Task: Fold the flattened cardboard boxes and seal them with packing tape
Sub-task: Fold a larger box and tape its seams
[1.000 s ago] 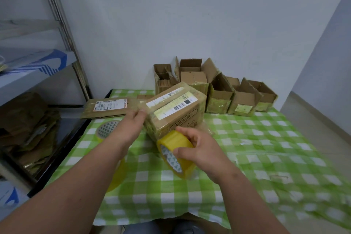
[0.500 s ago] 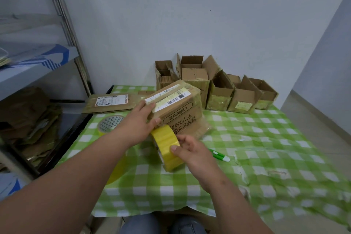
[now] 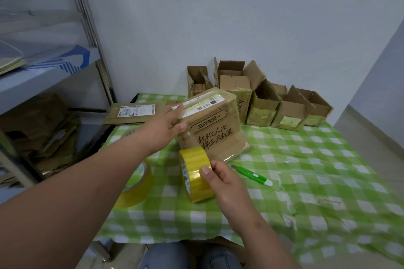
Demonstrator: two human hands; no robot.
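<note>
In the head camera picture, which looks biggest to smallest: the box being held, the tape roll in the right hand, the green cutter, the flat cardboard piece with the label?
1. Held box
2. Flat cardboard piece, though it lies farther back, so this is unsure
3. Tape roll, nearer the camera
4. Green cutter

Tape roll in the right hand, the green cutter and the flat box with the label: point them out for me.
tape roll (image 3: 197, 178), head view, on its yellow outer band
green cutter (image 3: 251, 174), head view, on the green handle
flat box (image 3: 131, 113), head view, on the cardboard just below its white label

Green-check table (image 3: 328, 159) w/ boxes (image 3: 290, 111), flat carton (image 3: 131, 113), spare tape roll (image 3: 137, 188), green cutter (image 3: 253, 174).
</note>
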